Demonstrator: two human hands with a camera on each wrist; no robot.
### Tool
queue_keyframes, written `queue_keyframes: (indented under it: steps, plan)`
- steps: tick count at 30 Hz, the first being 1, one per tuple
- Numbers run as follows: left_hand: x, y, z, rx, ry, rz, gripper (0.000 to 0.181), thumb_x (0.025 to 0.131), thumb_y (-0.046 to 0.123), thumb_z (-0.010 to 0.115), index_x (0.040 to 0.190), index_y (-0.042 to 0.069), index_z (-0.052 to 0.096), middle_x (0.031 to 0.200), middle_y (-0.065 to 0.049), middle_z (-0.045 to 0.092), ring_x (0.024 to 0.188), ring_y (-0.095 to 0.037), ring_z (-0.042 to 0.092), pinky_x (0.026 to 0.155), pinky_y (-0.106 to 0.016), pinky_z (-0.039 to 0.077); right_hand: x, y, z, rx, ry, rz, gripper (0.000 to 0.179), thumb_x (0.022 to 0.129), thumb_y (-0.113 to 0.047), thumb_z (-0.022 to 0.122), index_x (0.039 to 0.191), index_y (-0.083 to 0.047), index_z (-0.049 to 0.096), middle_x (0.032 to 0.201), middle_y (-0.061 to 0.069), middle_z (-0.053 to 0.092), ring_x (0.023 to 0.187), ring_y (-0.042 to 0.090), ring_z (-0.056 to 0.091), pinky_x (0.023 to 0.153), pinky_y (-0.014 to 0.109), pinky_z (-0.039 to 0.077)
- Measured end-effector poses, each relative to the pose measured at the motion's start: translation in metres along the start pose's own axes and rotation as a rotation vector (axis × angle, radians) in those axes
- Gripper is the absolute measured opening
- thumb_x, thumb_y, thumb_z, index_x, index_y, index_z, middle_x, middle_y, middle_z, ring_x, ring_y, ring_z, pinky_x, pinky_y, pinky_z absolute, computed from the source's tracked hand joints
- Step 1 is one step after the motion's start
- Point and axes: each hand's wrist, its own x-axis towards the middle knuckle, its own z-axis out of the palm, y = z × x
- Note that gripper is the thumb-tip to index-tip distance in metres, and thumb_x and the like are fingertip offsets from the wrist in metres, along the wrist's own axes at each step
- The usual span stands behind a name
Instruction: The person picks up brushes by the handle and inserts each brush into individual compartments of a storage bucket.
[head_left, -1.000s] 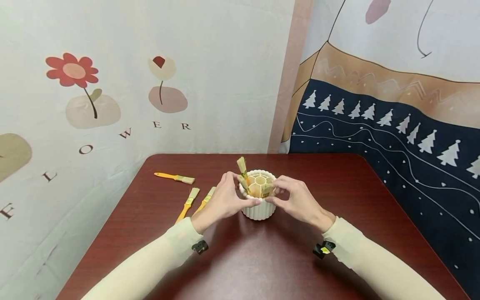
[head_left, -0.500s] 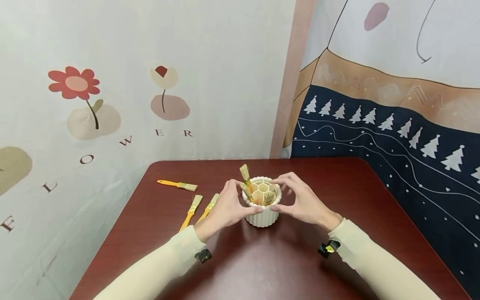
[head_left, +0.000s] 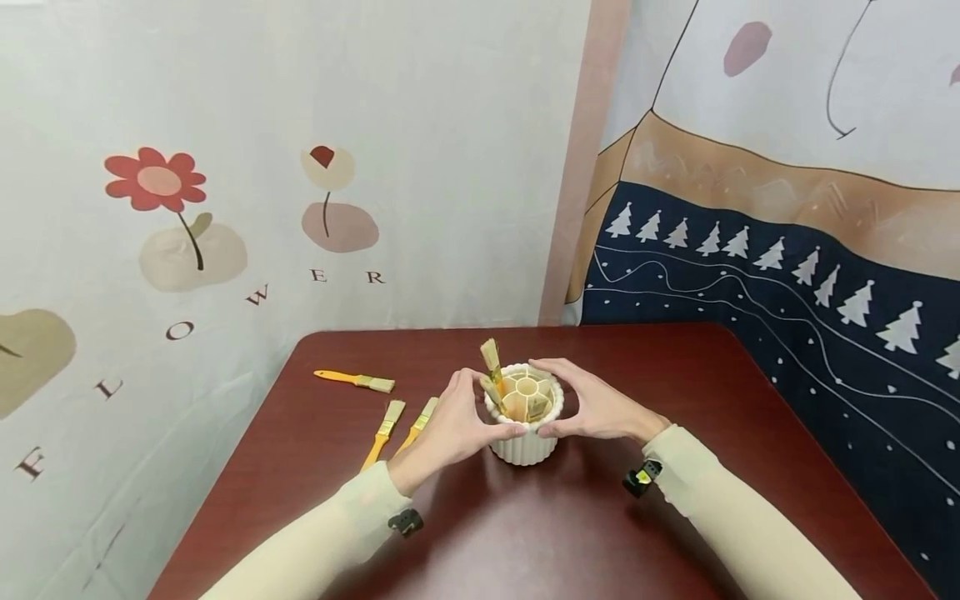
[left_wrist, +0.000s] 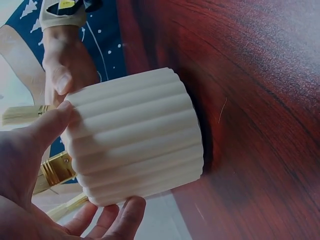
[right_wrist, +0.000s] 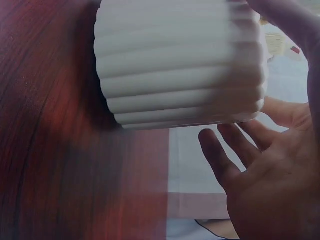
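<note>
A white ribbed pot (head_left: pixel 525 447), divided inside around a central ring, stands upright on the table. My left hand (head_left: pixel 453 421) grips its left side, thumb at the near rim and fingers farther round, as the left wrist view also shows. Round the right side curls my right hand (head_left: pixel 600 406), thumb at the near rim and fingers toward the far rim. One paintbrush (head_left: pixel 491 354) stands tall at the pot's left back. A second paintbrush (head_left: pixel 493 392) leans beside it, and a third paintbrush (head_left: pixel 537 407) sits low at the right front. Their handles are mostly hidden.
On the dark red table (head_left: pixel 637 533), left of the pot, lie three loose paintbrushes. One yellow-handled brush (head_left: pixel 352 381) lies toward the back; another brush (head_left: pixel 384 433) and a brush partly behind my left hand (head_left: pixel 420 421) lie nearer. Printed cloths hang behind the table.
My right hand's fingers have moved from the brush at the right front to the pot's far right rim. The left hand stays on the pot. The head view has tilted up slightly.
</note>
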Motion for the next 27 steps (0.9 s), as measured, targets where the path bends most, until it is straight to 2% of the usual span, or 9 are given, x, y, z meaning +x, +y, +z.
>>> queue_keyframes:
  steps: [2, 3, 8, 11, 14, 18, 23, 26, 27]
  plan:
    - [0.0, 0.0, 0.0, -0.003, 0.004, -0.001, 0.088, 0.077, 0.049, 0.109, 0.134, 0.004, 0.06, 0.127, -0.014, 0.065, 0.104, -0.022, 0.068, 0.09, -0.034, 0.058, 0.002, 0.001, 0.001, 0.014, -0.016, 0.021, 0.11, 0.092, -0.061, 0.094, 0.181, -0.022, 0.043, 0.18, 0.002, 0.05, 0.163, 0.03, 0.051, 0.135, 0.075, 0.042]
    - [0.0, 0.0, -0.001, -0.003, 0.006, -0.003, 0.087, 0.077, 0.049, 0.11, 0.134, 0.004, 0.06, 0.127, -0.013, 0.065, 0.105, -0.022, 0.067, 0.09, -0.033, 0.057, -0.001, -0.021, -0.002, 0.012, -0.012, 0.06, 0.108, 0.092, -0.058, 0.096, 0.18, -0.023, 0.045, 0.179, 0.001, 0.052, 0.161, 0.031, 0.053, 0.132, 0.079, 0.043]
    - [-0.001, -0.003, -0.006, -0.024, -0.013, 0.018, 0.082, 0.078, 0.045, 0.11, 0.133, 0.007, 0.062, 0.129, -0.013, 0.068, 0.114, -0.027, 0.073, 0.092, -0.036, 0.06, 0.001, -0.022, -0.001, 0.003, 0.003, 0.094, 0.105, 0.088, -0.051, 0.101, 0.177, -0.025, 0.049, 0.176, 0.0, 0.056, 0.159, 0.03, 0.057, 0.133, 0.075, 0.044]
    - [-0.003, -0.008, -0.012, -0.044, -0.04, 0.039, 0.08, 0.08, 0.041, 0.11, 0.137, 0.008, 0.064, 0.137, -0.014, 0.071, 0.127, -0.033, 0.077, 0.101, -0.046, 0.065, 0.0, -0.022, -0.001, -0.006, 0.009, 0.094, 0.106, 0.087, -0.051, 0.103, 0.175, -0.026, 0.049, 0.175, -0.001, 0.057, 0.158, 0.028, 0.058, 0.132, 0.073, 0.046]
    - [-0.007, -0.019, -0.02, -0.024, -0.058, 0.049, 0.082, 0.083, 0.037, 0.109, 0.145, 0.007, 0.064, 0.145, -0.014, 0.072, 0.134, -0.036, 0.077, 0.109, -0.054, 0.066, -0.002, -0.023, 0.001, -0.004, 0.007, 0.1, 0.108, 0.086, -0.052, 0.104, 0.175, -0.026, 0.049, 0.175, -0.002, 0.057, 0.159, 0.027, 0.058, 0.132, 0.071, 0.048]
    - [-0.013, -0.038, -0.032, 0.095, -0.046, 0.046, 0.085, 0.087, 0.034, 0.106, 0.153, 0.003, 0.063, 0.15, -0.018, 0.07, 0.135, -0.039, 0.074, 0.113, -0.058, 0.064, -0.003, -0.024, 0.003, 0.002, 0.008, 0.106, 0.109, 0.085, -0.053, 0.103, 0.175, -0.025, 0.048, 0.175, -0.002, 0.057, 0.16, 0.029, 0.057, 0.131, 0.072, 0.048]
    - [-0.018, -0.064, -0.046, 0.249, -0.026, -0.04, 0.074, 0.094, 0.031, 0.101, 0.153, 0.004, 0.065, 0.147, -0.018, 0.071, 0.122, -0.035, 0.073, 0.104, -0.056, 0.064, -0.001, -0.025, 0.003, -0.013, 0.012, 0.111, 0.111, 0.084, -0.055, 0.104, 0.175, -0.022, 0.048, 0.175, 0.0, 0.055, 0.16, 0.029, 0.056, 0.131, 0.073, 0.047]
    - [-0.019, -0.076, -0.051, 0.283, -0.009, -0.055, 0.067, 0.095, 0.027, 0.1, 0.148, 0.002, 0.068, 0.142, -0.019, 0.074, 0.116, -0.034, 0.073, 0.099, -0.054, 0.065, 0.0, -0.025, 0.003, -0.027, 0.016, 0.105, 0.111, 0.085, -0.055, 0.103, 0.174, -0.021, 0.048, 0.176, 0.001, 0.055, 0.161, 0.03, 0.055, 0.132, 0.073, 0.047]
    - [-0.018, -0.08, -0.051, 0.29, 0.0, -0.055, 0.065, 0.095, 0.026, 0.1, 0.146, 0.001, 0.069, 0.139, -0.019, 0.075, 0.118, -0.035, 0.074, 0.1, -0.054, 0.066, 0.0, -0.025, 0.003, -0.028, 0.019, 0.103, 0.111, 0.085, -0.055, 0.103, 0.174, -0.019, 0.048, 0.176, 0.001, 0.055, 0.161, 0.03, 0.055, 0.132, 0.073, 0.047]
